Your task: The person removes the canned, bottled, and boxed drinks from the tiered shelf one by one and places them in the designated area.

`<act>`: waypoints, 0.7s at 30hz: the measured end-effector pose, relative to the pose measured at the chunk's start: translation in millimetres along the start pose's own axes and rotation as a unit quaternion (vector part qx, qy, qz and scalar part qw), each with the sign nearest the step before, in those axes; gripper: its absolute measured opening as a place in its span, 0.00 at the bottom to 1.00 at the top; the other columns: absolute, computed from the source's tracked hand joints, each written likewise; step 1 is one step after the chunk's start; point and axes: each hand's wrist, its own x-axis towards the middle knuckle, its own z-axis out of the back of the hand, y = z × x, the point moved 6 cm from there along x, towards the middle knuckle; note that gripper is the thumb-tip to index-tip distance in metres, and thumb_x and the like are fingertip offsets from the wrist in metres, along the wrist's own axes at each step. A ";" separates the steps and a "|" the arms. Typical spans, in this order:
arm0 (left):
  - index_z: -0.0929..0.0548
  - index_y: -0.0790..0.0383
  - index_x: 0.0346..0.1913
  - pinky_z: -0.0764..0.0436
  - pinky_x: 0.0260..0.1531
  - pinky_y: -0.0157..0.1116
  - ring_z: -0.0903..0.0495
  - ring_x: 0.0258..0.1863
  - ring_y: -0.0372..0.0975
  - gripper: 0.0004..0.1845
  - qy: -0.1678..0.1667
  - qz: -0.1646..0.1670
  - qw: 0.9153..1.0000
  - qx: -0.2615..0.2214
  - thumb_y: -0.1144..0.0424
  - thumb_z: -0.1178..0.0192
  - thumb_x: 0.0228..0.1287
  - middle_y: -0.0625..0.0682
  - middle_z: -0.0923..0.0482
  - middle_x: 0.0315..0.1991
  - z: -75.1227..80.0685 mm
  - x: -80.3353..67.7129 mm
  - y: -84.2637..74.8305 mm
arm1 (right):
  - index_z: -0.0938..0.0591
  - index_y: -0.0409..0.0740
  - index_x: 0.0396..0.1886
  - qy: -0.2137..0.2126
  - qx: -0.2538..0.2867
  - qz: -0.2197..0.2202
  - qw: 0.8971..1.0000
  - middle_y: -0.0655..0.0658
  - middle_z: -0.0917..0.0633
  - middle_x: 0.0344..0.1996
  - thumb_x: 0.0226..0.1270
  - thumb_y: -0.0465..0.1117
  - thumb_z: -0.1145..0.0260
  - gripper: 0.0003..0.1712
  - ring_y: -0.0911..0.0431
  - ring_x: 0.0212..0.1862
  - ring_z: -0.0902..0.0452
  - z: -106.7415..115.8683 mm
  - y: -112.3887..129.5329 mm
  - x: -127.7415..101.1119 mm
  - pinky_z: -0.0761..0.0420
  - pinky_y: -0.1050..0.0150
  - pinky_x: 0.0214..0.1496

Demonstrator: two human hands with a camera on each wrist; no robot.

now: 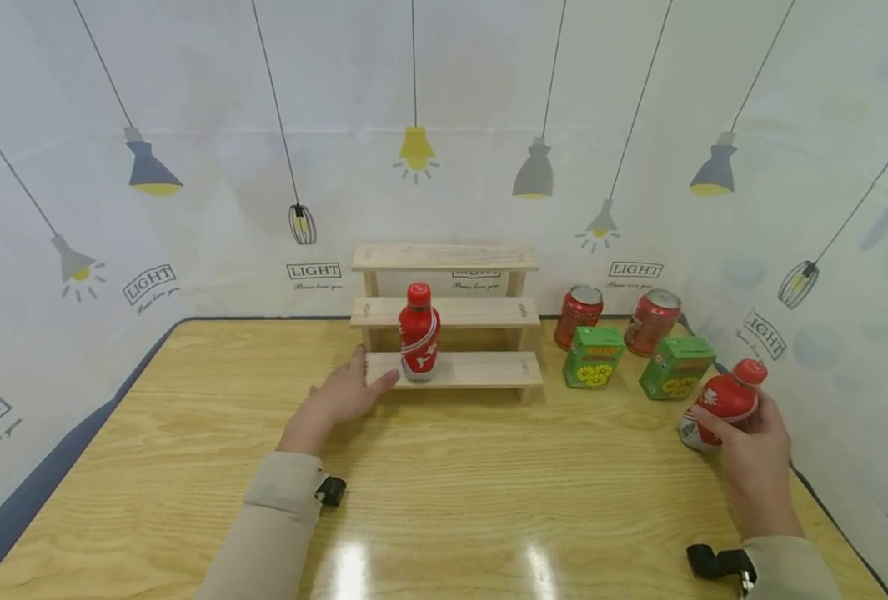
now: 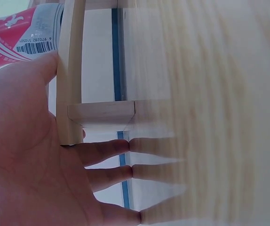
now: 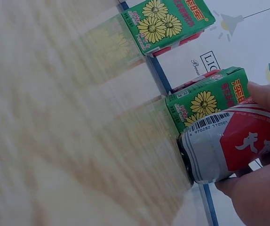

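Observation:
My right hand (image 1: 760, 467) grips a red and white bottle (image 1: 723, 407) with a red cap, at the right side of the table. In the right wrist view, the bottle's grey base (image 3: 203, 153) is low, close to the tabletop. My left hand (image 1: 344, 393) is at the left end of the bottom step of a small three-step wooden shelf (image 1: 481, 368). Its thumb lies along the front edge, and its other fingers (image 2: 109, 175) stretch out straight, tips on the tabletop. A matching red bottle (image 1: 419, 333) stands upright on that bottom step, just right of the thumb.
Two green drink cartons, one nearer the shelf (image 1: 594, 358) and one nearer the right bottle (image 1: 676, 368), stand right of the shelf. Behind them are two red cans (image 1: 579, 317), (image 1: 652, 322). A printed cloth wall (image 1: 218, 208) borders the table's back and sides.

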 end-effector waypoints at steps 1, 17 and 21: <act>0.61 0.65 0.87 0.61 0.75 0.80 0.46 0.84 0.66 0.58 0.000 0.000 1.000 0.000 0.23 0.59 0.76 0.69 0.48 0.85 -0.1 0.0 0.0 | 0.43 0.71 0.85 0.001 -0.003 0.000 1.000 0.59 0.37 0.85 0.69 0.43 0.22 0.54 0.61 0.84 0.43 -0.1 0.1 0.6 0.47 0.56 0.91; 0.62 0.64 0.87 0.61 0.76 0.80 0.46 0.84 0.66 0.58 0.002 0.002 1.000 -0.001 0.22 0.60 0.75 0.68 0.47 0.85 -2.7 -0.1 1.2 | 0.21 0.19 0.57 -0.027 0.204 0.488 0.848 0.39 0.20 0.63 0.62 0.13 0.40 0.22 0.49 0.69 0.26 -54.0 74.1 -102.4 0.22 0.64 0.76; 0.62 0.64 0.87 0.61 0.75 0.80 0.46 0.84 0.66 0.58 -0.001 0.003 1.000 0.000 0.23 0.59 0.76 0.69 0.46 0.85 -2.0 0.4 1.1 | 0.24 0.12 0.51 0.136 0.238 0.518 0.810 0.39 0.16 0.55 0.60 0.08 0.44 0.18 0.52 0.60 0.18 -113.5 65.4 -123.2 0.15 0.64 0.67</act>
